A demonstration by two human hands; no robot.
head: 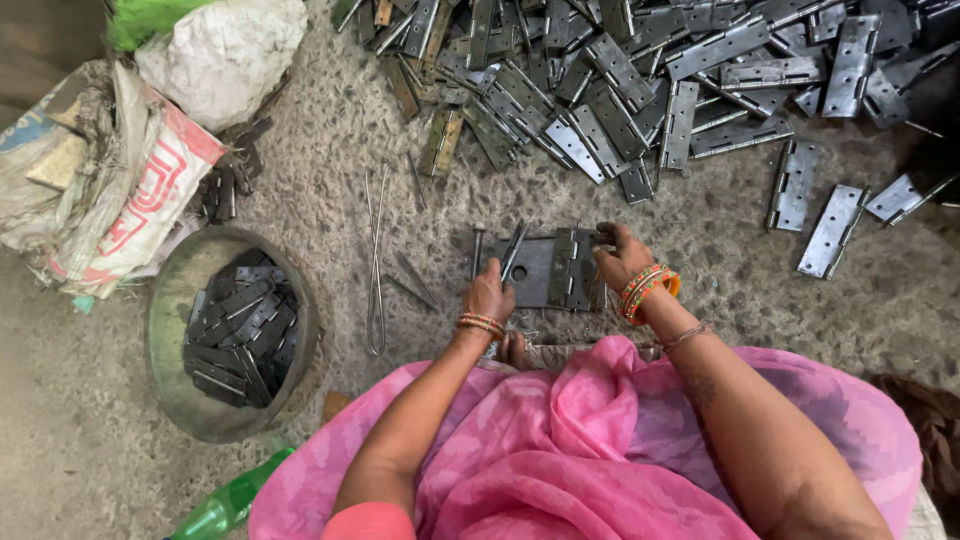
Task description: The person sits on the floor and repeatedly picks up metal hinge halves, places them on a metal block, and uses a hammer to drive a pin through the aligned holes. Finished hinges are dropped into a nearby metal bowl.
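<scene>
While we're sat on the floor, both hands are down on a dark metal block right in front of our knees. Left hand is closed w/ fingers together on a thin metal pin, which stands tilted at the block's left edge. Right hand is clamped on the right end of a grey hinge lying flat on the block, leaves folded side by side. Short bolt-like rod stands just left of the pin, can't tell if it's touching.

Other stuff around: a long bent wire lies on the floor to the left, a couple of loose pins near it. Further left there's a round metal pan full of dark hinge plates. Big heap of grey hinges spread across the top, a few strays off to the right, well apart from the block. Sacks and a white bag top left, green plastic bottle bottom left beside our pink cloth. Orange bangles on the right wrist.
</scene>
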